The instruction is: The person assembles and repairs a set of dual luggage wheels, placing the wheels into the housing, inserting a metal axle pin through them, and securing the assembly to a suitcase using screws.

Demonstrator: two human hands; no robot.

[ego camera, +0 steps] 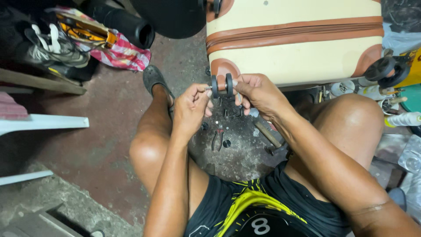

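suitcase (298,39) cut off at top, floor screws (232,115) too small to tell

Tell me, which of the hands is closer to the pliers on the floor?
Left. The left hand is just above the pliers; the right hand, gripping the twin black wheels, sits farther up and across.

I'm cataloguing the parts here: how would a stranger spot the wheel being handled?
Find the cream suitcase with brown trim lying on the floor. Just below its near brown corner, the left hand and right hand hold a black double wheel. Unlike the black wheel mounted at the suitcase's other corner, it's detached.
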